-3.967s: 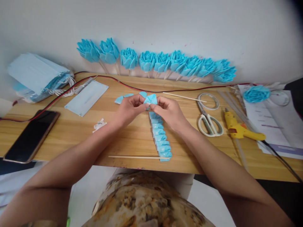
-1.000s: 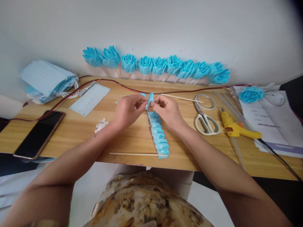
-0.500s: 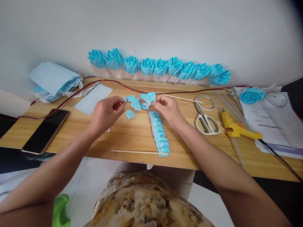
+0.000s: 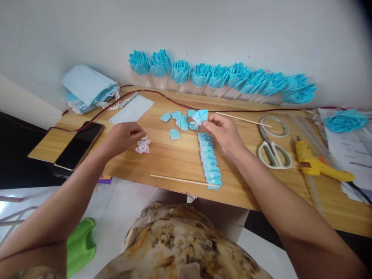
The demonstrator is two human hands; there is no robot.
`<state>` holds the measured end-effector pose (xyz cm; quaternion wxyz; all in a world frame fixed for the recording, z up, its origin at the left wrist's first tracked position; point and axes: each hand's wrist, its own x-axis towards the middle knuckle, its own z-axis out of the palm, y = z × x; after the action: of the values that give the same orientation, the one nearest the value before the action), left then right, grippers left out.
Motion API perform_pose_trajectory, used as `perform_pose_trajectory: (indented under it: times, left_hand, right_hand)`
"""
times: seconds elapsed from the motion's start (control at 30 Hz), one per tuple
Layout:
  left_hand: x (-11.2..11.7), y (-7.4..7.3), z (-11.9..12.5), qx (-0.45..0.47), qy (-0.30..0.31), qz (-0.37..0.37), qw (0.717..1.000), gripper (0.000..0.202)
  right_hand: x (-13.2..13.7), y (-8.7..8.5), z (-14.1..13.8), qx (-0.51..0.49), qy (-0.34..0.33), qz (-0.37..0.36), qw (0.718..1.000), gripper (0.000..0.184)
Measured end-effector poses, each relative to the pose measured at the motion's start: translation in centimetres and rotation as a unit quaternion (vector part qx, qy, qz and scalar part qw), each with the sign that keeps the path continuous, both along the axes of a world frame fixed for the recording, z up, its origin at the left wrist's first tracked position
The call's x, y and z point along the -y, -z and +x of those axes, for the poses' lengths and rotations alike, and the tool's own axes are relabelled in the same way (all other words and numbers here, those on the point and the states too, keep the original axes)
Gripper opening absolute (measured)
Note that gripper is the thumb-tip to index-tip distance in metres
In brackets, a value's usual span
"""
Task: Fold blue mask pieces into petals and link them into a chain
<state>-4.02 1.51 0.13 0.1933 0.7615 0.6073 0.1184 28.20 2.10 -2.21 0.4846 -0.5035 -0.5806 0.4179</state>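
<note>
The right hand (image 4: pixel 225 133), at the centre of the frame, pinches a folded blue piece (image 4: pixel 200 115) between thumb and fingertips and holds it just above the table (image 4: pixel 162 159), its other fingers curled loosely under. The piece looks like thin, soft non-woven cloth: very light, limp and apt to spring out of its creases, so it is probably best held at the folded base where the layers meet, with a light and steady pinch, not by the loose flared edge. Just left of it lie loose blue cuts (image 4: pixel 180 121), one of them (image 4: pixel 174 134) a little apart and nearer the person. Below the hand a row of folds (image 4: pixel 209 161) overlaps like tiles and runs down to a skewer (image 4: pixel 183 181) lying across the near edge. The left hand (image 4: pixel 123 135), at centre left, has its fingers curled with the tips drawn together just beside a clump of white scraps (image 4: pixel 143 145); whether it grips anything cannot be told. Beyond it lie a phone (image 4: pixel 78 145), a flat mask (image 4: pixel 132 109) and a stack of masks (image 4: pixel 88 87) at upper left. To the right of the hands are a second skewer (image 4: pixel 242 119), a tape ring (image 4: pixel 274 126), scissors (image 4: pixel 274 154) and a glue gun (image 4: pixel 316 164). Along the wall at the top leans a line of blue flowers (image 4: pixel 221 75), with one flower (image 4: pixel 345 120) apart at far right.
</note>
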Motion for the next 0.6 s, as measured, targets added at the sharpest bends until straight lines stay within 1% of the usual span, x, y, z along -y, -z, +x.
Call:
perform_pose_trajectory:
  times: [0.07,0.13,0.2,0.23,0.27,0.3,0.33,0.37,0.4,0.43,0.47,0.53,0.6]
  left_hand:
    - [0.3,-0.1,0.1,0.034,-0.019,0.031,0.999,0.025]
    - [1.8,-1.1,0.6,0.089,-0.008,0.089,0.992,0.017]
    - [4.5,-2.5,1.1,0.165,0.074,0.12,0.976,0.01]
    - [6.3,-3.2,1.4,0.194,0.129,0.106,0.967,0.014]
    - [8.3,-3.7,1.6,0.224,0.193,0.084,0.952,0.019]
    - [10.3,-3.8,1.7,0.233,0.239,0.017,0.942,0.022]
    - [12.3,-3.6,1.7,0.232,0.265,-0.042,0.935,0.024]
    - [14.2,-2.9,1.5,0.241,0.246,-0.053,0.937,0.023]
    - [15.9,-1.8,1.2,0.242,0.212,-0.058,0.945,0.021]
    - [17.3,-0.2,0.8,0.247,0.188,-0.079,0.947,0.023]
    - [18.4,1.7,0.3,0.25,0.167,-0.104,0.948,0.027]
    - [19.5,6.3,-0.5,0.227,0.1,-0.148,0.957,0.032]
    - [19.1,11.1,-0.6,0.2,0.045,-0.174,0.963,0.033]
  right_hand:
    - [0.0,0.1,0.0,-0.003,0.001,0.0,1.0,0.013]
    - [-0.1,0.0,0.1,-0.01,-0.002,-0.005,1.0,0.014]
    - [-0.2,0.0,0.4,-0.024,-0.001,-0.015,1.0,0.014]
    - [-0.3,0.0,0.5,-0.032,0.003,-0.019,0.999,0.013]
    - [-0.5,-0.1,0.8,-0.041,0.009,-0.022,0.999,0.012]
    - [-0.7,-0.1,1.0,-0.05,0.018,-0.024,0.998,0.011]
    - [-0.9,-0.1,1.3,-0.06,0.029,-0.024,0.998,0.011]
    - [-1.2,-0.1,1.6,-0.067,0.038,-0.026,0.997,0.01]
    - [-1.4,-0.1,2.0,-0.074,0.047,-0.03,0.996,0.011]
    - [-1.6,0.0,2.3,-0.078,0.054,-0.036,0.995,0.011]
    - [-1.8,0.0,2.6,-0.081,0.059,-0.042,0.994,0.012]
    - [-2.0,0.1,3.0,-0.08,0.062,-0.056,0.993,0.013]
    - [-2.1,0.3,3.1,-0.075,0.055,-0.064,0.994,0.012]
